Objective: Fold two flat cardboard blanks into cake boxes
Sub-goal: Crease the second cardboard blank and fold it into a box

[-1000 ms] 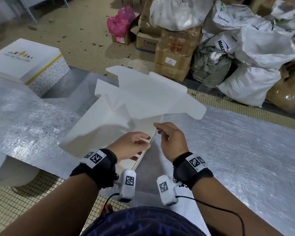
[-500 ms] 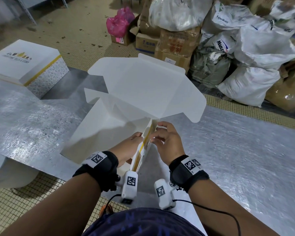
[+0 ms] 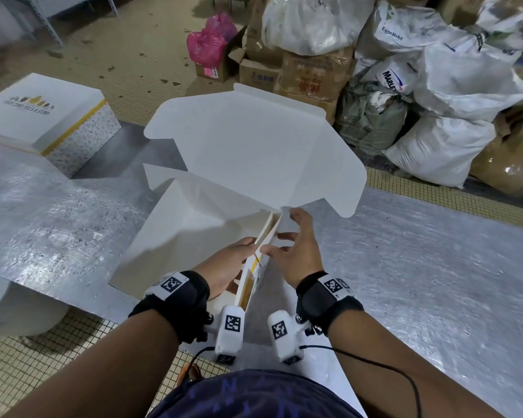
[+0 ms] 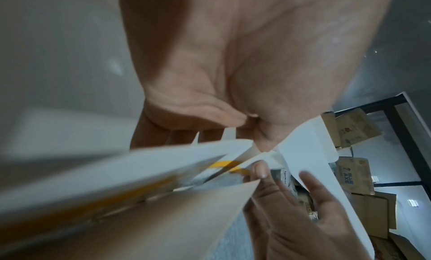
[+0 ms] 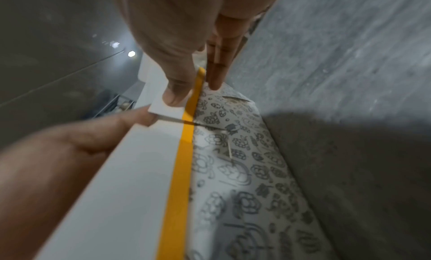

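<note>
A half-folded white cardboard blank with a yellow stripe stands on the silvery metal tabletop. The left hand grips its upright side wall, fingers inside, while the right hand pinches the wall's corner flap between thumb and straight fingers. A finished white cake box sits well apart at far left.
</note>
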Motion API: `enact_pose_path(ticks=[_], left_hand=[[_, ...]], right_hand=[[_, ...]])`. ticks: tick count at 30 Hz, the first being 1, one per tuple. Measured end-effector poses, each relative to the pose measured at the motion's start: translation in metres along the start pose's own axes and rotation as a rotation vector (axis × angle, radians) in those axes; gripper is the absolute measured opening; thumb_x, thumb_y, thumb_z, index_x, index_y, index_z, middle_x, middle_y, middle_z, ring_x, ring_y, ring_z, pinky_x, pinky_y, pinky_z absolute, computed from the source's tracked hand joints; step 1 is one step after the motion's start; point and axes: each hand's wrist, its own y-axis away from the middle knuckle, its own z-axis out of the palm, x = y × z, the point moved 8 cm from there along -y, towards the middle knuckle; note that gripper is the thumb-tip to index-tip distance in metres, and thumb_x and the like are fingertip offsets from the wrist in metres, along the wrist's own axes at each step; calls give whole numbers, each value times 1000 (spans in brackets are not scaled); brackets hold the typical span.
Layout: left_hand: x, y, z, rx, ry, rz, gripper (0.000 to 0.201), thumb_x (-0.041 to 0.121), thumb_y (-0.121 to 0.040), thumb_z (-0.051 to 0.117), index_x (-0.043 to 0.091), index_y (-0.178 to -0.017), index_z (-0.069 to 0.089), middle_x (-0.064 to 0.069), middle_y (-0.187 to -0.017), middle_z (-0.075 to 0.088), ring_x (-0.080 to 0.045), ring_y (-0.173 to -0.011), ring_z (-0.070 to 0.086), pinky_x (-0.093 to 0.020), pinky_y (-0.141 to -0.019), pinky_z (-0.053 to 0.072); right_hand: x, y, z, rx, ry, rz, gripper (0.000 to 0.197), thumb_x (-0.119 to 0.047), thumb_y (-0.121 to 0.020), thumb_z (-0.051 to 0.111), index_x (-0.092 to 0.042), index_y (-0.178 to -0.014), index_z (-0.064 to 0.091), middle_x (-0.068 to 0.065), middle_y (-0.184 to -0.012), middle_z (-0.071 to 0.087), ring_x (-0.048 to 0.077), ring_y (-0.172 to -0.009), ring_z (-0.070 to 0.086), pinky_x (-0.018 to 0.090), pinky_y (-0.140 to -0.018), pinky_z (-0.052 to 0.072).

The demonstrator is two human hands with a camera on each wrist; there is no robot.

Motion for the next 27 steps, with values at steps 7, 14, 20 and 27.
enact_pose_path(ticks=[7,14,20,27], left_hand=[[3,4,4,-68,-13,2,24,38,-102,45,39,-116,65,-4,-123,67,-35,-106,64,-52,-94,51],[6,4,10,-63,-36,18,23,26,-105,46,43,-91,55,22,-96,55,2,-84,48,-20,-66,36],[11,0,2,33,-74,67,38,27,-107,40,30,-145,42,11,-131,44,-13,-120,41,-25,-84,36],[11,2,1,13,-180,75,46,31,-109,30,32,-154,28,2,-150,38,-16,-128,41,-35,-101,38]], right_hand=[[33,2,8,-76,-141,187,41,-16,-85,78,-18,-124,66,1,-119,68,14,-102,69,32,-91,57],[19,-1,-2,-89,-265,385,43,-45,-93,63,-4,-92,75,14,-100,75,33,-85,71,41,-82,59],[13,-2,1,-42,-282,392,28,-26,-86,76,-2,-100,70,16,-91,72,33,-77,72,41,-76,62],[3,-3,1,-60,-274,393,29,-11,-93,65,-4,-121,61,19,-98,70,28,-73,73,38,-73,62]])
